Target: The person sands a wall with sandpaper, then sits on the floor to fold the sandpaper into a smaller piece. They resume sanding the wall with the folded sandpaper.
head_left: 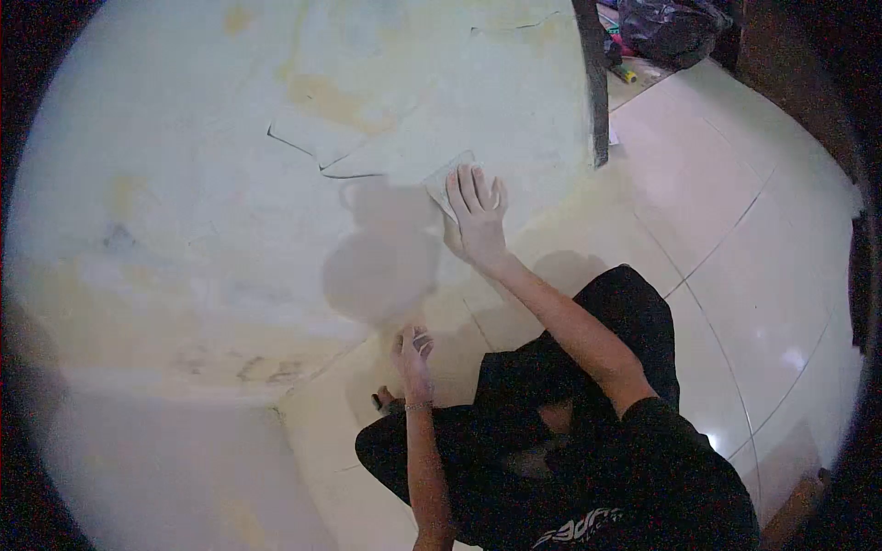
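My right hand (476, 216) lies against a pale patched wall (230, 184), its fingers pressing a thin greyish sheet (438, 190) that looks like sandpaper. Corners of the sheet stick out to the left of and above the fingertips. Whitish dust seems to coat this hand. Lower down, my left hand (414, 356) hovers over my bent leg near the foot of the wall. Its fingers are curled in, and whatever they may hold is hidden. Dark cracks (322, 169) run across the wall left of the sheet.
Glossy floor tiles (707, 230) spread to the right. A dark vertical edge (593, 83) ends the wall at upper right. Beyond it are a black plastic bag (675, 32) and a small yellow item (625, 73). My crossed legs (634, 321) are close to the wall.
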{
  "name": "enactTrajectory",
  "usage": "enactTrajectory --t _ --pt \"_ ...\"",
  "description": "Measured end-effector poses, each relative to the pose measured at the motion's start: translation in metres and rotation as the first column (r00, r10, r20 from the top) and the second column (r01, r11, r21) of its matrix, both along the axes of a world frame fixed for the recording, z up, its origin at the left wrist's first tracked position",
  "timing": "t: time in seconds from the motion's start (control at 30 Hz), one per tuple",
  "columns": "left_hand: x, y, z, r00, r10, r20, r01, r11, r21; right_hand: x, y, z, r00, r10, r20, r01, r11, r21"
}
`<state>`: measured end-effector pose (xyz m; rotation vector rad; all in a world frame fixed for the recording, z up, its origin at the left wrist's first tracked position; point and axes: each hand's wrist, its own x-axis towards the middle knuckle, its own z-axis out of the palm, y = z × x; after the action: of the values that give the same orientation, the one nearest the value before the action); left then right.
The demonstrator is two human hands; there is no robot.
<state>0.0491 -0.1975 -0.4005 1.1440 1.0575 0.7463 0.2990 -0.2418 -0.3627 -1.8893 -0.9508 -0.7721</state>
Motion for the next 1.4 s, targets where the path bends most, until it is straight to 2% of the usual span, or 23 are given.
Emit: enactTrajectory --t 0.07,0.13,0.23,0.43,0.57,0.63,0.73,0.77,0.83,0.93,1.07,1.13,1.17,1.23,1.3,1.33,1.4 --pt "-0.001 0.005 -0.006 0.998 0.043 -0.042 -0.045 0.999 -0.031 0.001 0.004 0.008 1.000 0.012 -0.023 -0.012 0.999 0.037" --pt "-0.002 0.000 -0.002 0.998 0.060 -0.004 -0.060 0.998 -0.029 0.007 -0.009 0.046 0.995 0.060 -0.082 -0.055 0.996 0.068" --pt "-0.006 0.007 -0.010 0.999 0.025 0.031 -0.024 0.999 -0.040 0.011 -0.009 0.068 0.999 -0.001 -0.037 0.006 0.992 0.127" --pt "-0.006 0.009 -0.015 0.999 0.033 -0.013 -0.033 0.998 -0.044 -0.012 0.001 -0.003 0.993 0.120 0.017 -0.118 0.989 -0.093" --pt "-0.003 -0.005 0.007 1.000 0.010 -0.021 -0.011 1.000 -0.013 -0.011 -0.001 0.032 0.999 0.050 0.020 -0.050 0.999 -0.001" --pt "-0.009 0.004 -0.006 0.999 0.023 -0.024 -0.024 0.999 -0.036 -0.004 -0.009 0.064 0.998 0.053 -0.027 -0.053 0.999 -0.007" --pt "-0.006 -0.001 -0.004 1.000 0.028 -0.008 -0.028 1.000 0.008 -0.005 -0.008 0.068 0.999 0.047 0.000 -0.047 0.994 0.101" --pt "-0.002 -0.004 -0.002 1.000 0.025 0.002 -0.025 0.999 0.038 -0.004 -0.006 0.056 0.998 0.058 0.029 -0.059 0.997 0.049" --pt "-0.003 0.002 -0.008 0.999 0.030 -0.015 -0.030 0.999 -0.009 -0.005 0.001 0.017 0.994 0.075 0.077 -0.071 0.996 -0.049" --pt "-0.010 0.011 -0.020 0.998 0.025 -0.064 -0.028 0.998 -0.048 -0.008 -0.001 0.008 0.991 0.045 0.124 -0.035 0.996 -0.080" --pt "-0.003 -0.008 0.009 0.997 0.062 -0.054 -0.062 0.998 -0.015 -0.005 -0.011 0.058 0.996 0.070 0.057 -0.069 0.997 -0.019" --pt "-0.013 0.011 -0.018 0.999 0.034 -0.031 -0.035 0.999 -0.032 -0.003 -0.012 0.070 0.995 0.069 0.067 -0.073 0.995 0.062" --pt "-0.014 0.016 -0.027 1.000 0.017 -0.017 -0.017 0.999 -0.039 -0.003 -0.009 0.059 0.994 0.065 0.089 -0.067 0.997 0.024" --pt "-0.008 0.004 -0.012 1.000 0.012 -0.005 -0.012 1.000 -0.004 -0.003 0.003 0.022 0.989 0.052 0.138 -0.046 0.998 -0.047" --pt "-0.006 -0.001 -0.005 1.000 0.007 -0.004 -0.007 1.000 0.001 -0.009 0.004 0.005 0.987 0.115 0.115 -0.110 0.993 -0.054" --pt "-0.008 -0.001 -0.004 1.000 0.007 -0.010 -0.007 1.000 -0.015 -0.009 0.004 -0.002 0.984 0.146 0.099 -0.140 0.988 -0.057" --pt "-0.006 0.000 0.001 1.000 0.011 -0.013 -0.011 1.000 -0.019 -0.005 0.000 0.020 0.988 0.120 0.098 -0.116 0.992 -0.050"
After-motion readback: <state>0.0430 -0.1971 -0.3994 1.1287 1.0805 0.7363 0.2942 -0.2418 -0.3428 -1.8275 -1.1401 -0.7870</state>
